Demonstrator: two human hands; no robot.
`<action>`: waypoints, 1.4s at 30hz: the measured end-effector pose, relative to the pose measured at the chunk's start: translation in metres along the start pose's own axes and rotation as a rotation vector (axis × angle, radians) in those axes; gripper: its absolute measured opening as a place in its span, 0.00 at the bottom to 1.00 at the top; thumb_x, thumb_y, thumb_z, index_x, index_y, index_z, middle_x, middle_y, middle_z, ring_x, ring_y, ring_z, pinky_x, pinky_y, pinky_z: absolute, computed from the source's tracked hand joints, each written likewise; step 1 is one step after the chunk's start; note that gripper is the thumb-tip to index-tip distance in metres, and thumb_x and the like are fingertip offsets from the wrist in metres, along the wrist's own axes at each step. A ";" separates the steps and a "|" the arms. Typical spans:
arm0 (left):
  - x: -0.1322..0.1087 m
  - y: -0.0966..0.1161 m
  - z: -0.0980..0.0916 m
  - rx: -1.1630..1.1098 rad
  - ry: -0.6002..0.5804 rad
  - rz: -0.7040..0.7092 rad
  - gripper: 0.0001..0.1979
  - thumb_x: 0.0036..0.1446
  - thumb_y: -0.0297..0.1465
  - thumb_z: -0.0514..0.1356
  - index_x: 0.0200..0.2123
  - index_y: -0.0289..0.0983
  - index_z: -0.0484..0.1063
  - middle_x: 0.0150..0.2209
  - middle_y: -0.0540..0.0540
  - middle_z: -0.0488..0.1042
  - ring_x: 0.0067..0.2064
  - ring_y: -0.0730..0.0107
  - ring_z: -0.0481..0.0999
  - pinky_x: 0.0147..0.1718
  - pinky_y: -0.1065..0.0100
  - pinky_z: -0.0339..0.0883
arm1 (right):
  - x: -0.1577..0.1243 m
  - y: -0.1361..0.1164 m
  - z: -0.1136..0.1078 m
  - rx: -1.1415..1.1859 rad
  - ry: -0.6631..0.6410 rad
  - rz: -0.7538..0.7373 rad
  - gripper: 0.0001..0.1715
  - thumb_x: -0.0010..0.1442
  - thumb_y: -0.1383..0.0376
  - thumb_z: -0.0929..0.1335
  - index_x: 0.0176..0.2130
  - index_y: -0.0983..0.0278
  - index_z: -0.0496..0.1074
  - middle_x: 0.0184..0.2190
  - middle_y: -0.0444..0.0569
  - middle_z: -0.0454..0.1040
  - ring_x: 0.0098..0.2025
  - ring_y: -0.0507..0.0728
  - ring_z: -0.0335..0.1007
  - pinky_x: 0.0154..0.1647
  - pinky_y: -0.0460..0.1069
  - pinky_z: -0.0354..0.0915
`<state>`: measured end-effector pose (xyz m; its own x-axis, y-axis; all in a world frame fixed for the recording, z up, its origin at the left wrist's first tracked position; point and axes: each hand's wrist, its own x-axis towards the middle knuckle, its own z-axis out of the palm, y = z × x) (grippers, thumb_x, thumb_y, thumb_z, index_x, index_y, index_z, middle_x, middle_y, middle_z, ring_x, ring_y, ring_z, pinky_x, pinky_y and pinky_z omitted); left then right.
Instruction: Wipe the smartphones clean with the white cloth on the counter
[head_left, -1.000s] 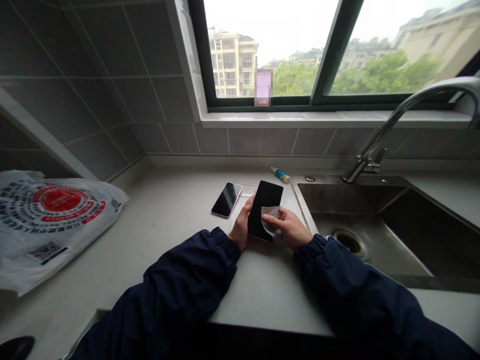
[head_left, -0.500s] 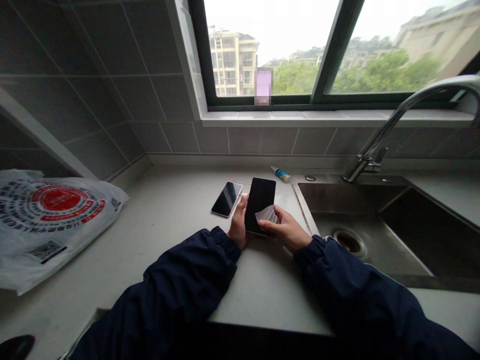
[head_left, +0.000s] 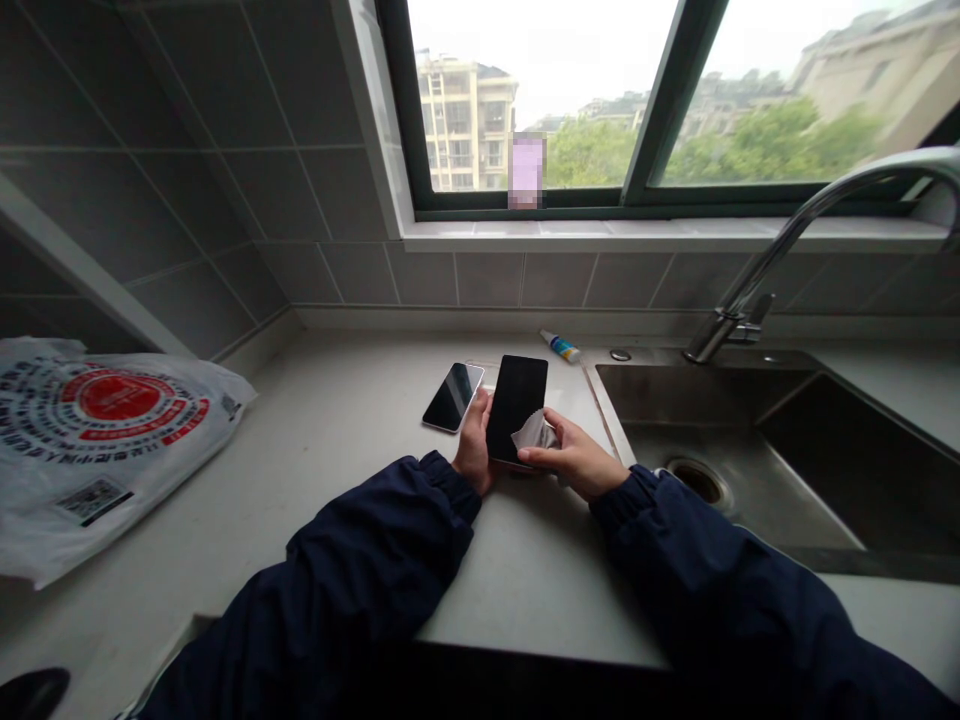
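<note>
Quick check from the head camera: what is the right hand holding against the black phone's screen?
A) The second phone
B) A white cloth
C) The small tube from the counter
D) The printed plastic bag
B. The right hand pinches a white cloth against the lower part of the black smartphone, which the left hand holds.

Black phone (head_left: 516,408) now more upright vs earlier; cloth (head_left: 534,434) lower, nr bottom rt corner.

Left hand (head_left: 474,445) grips black smartphone (head_left: 516,405); right hand (head_left: 576,458) presses white cloth (head_left: 534,433) against it.
</note>
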<state>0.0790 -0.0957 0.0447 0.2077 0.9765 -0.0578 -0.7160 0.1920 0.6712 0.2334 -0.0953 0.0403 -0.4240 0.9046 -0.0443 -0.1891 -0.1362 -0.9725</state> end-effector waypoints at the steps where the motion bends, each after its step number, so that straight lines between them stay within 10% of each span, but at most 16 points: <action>1: 0.000 0.000 0.000 0.008 -0.008 0.007 0.32 0.63 0.53 0.58 0.58 0.34 0.73 0.47 0.38 0.81 0.47 0.51 0.82 0.48 0.55 0.75 | 0.000 0.000 0.000 -0.018 0.005 -0.004 0.39 0.42 0.61 0.83 0.51 0.60 0.71 0.43 0.48 0.80 0.44 0.59 0.77 0.45 0.52 0.73; 18: 0.001 0.000 0.001 0.077 -0.026 0.027 0.31 0.63 0.55 0.56 0.53 0.34 0.75 0.45 0.37 0.81 0.49 0.49 0.81 0.48 0.54 0.75 | 0.001 -0.004 -0.008 -0.179 -0.069 -0.057 0.40 0.45 0.61 0.82 0.55 0.61 0.71 0.51 0.51 0.79 0.51 0.61 0.76 0.55 0.54 0.70; 34: -0.006 -0.009 -0.003 0.168 -0.265 -0.015 0.32 0.60 0.55 0.61 0.56 0.37 0.76 0.48 0.38 0.80 0.54 0.47 0.79 0.53 0.55 0.73 | 0.004 -0.003 -0.006 -0.233 0.350 -0.142 0.27 0.45 0.51 0.81 0.40 0.64 0.81 0.39 0.52 0.84 0.41 0.64 0.81 0.45 0.56 0.73; 42: -0.017 -0.002 -0.004 0.306 -0.382 -0.171 0.41 0.58 0.61 0.57 0.67 0.44 0.65 0.47 0.35 0.79 0.26 0.54 0.81 0.22 0.58 0.75 | 0.004 -0.014 -0.020 -0.184 0.625 -0.140 0.32 0.44 0.45 0.81 0.38 0.66 0.81 0.33 0.51 0.83 0.34 0.62 0.79 0.35 0.53 0.71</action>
<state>0.0747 -0.1121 0.0417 0.5740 0.8173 0.0500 -0.4349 0.2525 0.8643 0.2517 -0.0814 0.0491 0.1969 0.9803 0.0152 -0.0277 0.0211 -0.9994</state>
